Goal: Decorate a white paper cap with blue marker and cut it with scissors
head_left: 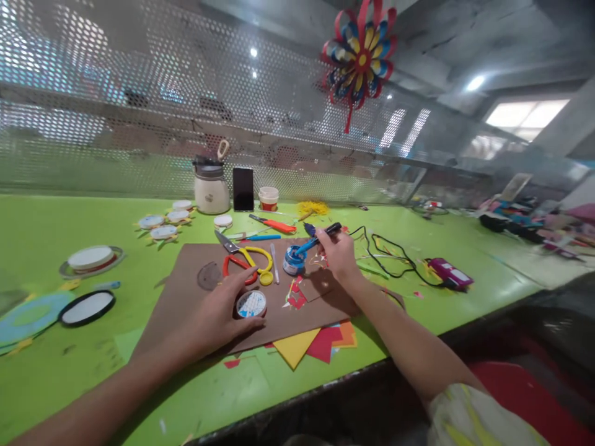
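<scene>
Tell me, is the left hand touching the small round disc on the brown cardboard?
Touching. The head view shows the left hand curled around the disc, thumb and finger on its edge.

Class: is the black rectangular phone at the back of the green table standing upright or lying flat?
Upright: the black rectangular phone stands on its short edge between the cream lidded jar and a white cup.

Head camera, single view. Position: above near edge of the green table (46,235). Facing: forward and down, toward the perforated screen (139,124) along the far edge. Range: close; left hand (218,316), right hand (337,254) in foreground.
</scene>
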A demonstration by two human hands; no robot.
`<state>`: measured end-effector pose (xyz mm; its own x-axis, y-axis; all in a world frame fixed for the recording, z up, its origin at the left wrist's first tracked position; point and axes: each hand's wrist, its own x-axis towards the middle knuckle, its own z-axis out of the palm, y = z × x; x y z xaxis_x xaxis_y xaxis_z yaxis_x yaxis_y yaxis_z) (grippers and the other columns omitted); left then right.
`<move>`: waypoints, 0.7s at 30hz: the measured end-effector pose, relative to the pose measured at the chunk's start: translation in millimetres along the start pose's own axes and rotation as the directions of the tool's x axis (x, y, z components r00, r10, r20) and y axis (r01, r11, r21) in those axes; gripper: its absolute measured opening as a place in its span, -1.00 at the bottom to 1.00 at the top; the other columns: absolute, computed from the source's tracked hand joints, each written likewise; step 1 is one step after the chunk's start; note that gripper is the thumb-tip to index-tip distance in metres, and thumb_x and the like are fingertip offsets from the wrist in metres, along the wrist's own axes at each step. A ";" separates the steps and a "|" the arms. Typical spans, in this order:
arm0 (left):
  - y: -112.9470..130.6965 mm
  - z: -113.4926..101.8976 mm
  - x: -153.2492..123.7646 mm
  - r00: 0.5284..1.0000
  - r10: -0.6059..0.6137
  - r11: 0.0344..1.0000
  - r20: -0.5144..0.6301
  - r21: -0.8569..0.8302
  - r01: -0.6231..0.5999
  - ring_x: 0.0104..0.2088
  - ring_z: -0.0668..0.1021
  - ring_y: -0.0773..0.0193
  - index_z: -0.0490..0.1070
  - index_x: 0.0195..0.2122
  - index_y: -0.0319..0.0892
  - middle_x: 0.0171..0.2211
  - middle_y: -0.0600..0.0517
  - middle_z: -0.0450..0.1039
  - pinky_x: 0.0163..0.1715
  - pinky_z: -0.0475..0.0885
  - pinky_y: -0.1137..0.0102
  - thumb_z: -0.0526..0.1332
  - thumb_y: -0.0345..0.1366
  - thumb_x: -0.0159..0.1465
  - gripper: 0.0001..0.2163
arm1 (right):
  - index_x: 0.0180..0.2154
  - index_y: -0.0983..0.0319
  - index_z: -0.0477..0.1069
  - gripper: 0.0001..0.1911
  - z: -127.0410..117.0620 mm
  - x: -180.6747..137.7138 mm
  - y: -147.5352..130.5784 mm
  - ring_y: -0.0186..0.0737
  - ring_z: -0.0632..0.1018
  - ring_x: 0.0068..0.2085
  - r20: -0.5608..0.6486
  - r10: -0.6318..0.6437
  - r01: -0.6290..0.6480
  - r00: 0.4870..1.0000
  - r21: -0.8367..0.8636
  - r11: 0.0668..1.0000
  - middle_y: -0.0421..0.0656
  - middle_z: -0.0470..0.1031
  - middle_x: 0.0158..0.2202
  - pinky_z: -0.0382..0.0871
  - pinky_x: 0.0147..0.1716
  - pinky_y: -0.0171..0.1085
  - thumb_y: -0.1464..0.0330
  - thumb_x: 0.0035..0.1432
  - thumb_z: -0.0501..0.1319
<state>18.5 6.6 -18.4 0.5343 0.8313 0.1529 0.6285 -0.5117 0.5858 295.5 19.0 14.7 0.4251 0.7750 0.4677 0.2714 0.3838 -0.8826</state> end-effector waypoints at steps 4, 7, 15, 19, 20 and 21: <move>-2.0 -1.1 -0.6 1.000 0.015 0.999 0.028 0.030 -0.015 0.23 0.47 -0.21 0.17 0.37 -0.21 0.31 -0.26 0.34 0.19 0.39 -0.01 0.32 0.02 0.11 -0.17 | -0.47 0.20 0.40 -0.60 1.7 2.1 5.4 -0.31 0.38 -0.59 0.031 -0.001 0.002 1.000 -0.033 0.999 -0.32 0.33 -0.65 0.28 -0.56 -0.31 0.00 0.07 0.28; -3.2 -0.7 -1.4 0.999 0.017 0.997 0.045 0.079 -0.020 0.25 0.44 -0.22 0.15 0.39 -0.17 0.32 -0.26 0.32 0.19 0.38 -0.02 0.29 0.03 0.15 -0.19 | -0.43 0.22 0.44 -0.60 1.6 2.5 10.2 -0.28 0.43 -0.55 0.060 0.014 -0.010 0.998 -0.066 0.998 -0.30 0.38 -0.62 0.31 -0.52 -0.30 0.00 0.08 0.28; 0.5 -2.1 -3.7 0.999 0.038 0.995 0.026 0.096 -0.040 0.20 0.48 -0.24 0.26 0.32 -0.17 0.26 -0.28 0.37 0.15 0.41 -0.02 0.30 0.02 0.16 -0.27 | -0.27 0.29 0.48 -0.75 7.3 -2.1 27.7 -0.28 0.58 -0.34 0.240 0.116 -0.072 0.964 -0.185 0.980 -0.22 0.54 -0.33 0.52 -0.28 -0.22 0.22 0.34 0.29; 2.3 -4.3 -2.4 0.999 0.027 0.998 0.017 0.064 -0.028 0.19 0.48 -0.24 0.27 0.30 -0.16 0.25 -0.27 0.39 0.15 0.42 0.00 0.32 0.00 0.13 -0.27 | -0.27 0.27 0.50 -0.77 8.6 -0.6 29.3 -0.26 0.56 -0.32 0.271 0.173 -0.115 0.947 -0.218 0.969 -0.22 0.53 -0.36 0.50 -0.26 -0.20 0.22 0.28 0.35; 2.3 -4.6 -1.9 0.999 0.025 0.998 0.020 0.060 -0.026 0.20 0.48 -0.24 0.26 0.31 -0.17 0.25 -0.27 0.38 0.16 0.41 0.00 0.32 0.00 0.14 -0.27 | -0.30 0.26 0.50 -0.75 7.7 0.2 28.2 -0.27 0.53 -0.36 0.271 0.187 -0.128 0.944 -0.223 0.966 -0.24 0.50 -0.41 0.47 -0.30 -0.22 0.19 0.23 0.38; 2.2 -4.7 -1.6 1.000 0.022 0.998 0.022 0.059 -0.023 0.21 0.47 -0.23 0.25 0.31 -0.19 0.25 -0.28 0.38 0.17 0.40 0.00 0.32 0.00 0.14 -0.26 | -0.33 0.25 0.51 -0.73 6.5 0.9 26.8 -0.28 0.49 -0.40 0.273 0.202 -0.142 0.941 -0.226 0.964 -0.26 0.47 -0.47 0.44 -0.34 -0.24 0.17 0.17 0.42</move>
<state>16.4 5.1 -13.6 0.5603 0.8150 0.1479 0.6481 -0.5425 0.5345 297.6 33.3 -8.8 0.2191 0.9435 0.2485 0.3964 0.1466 -0.9063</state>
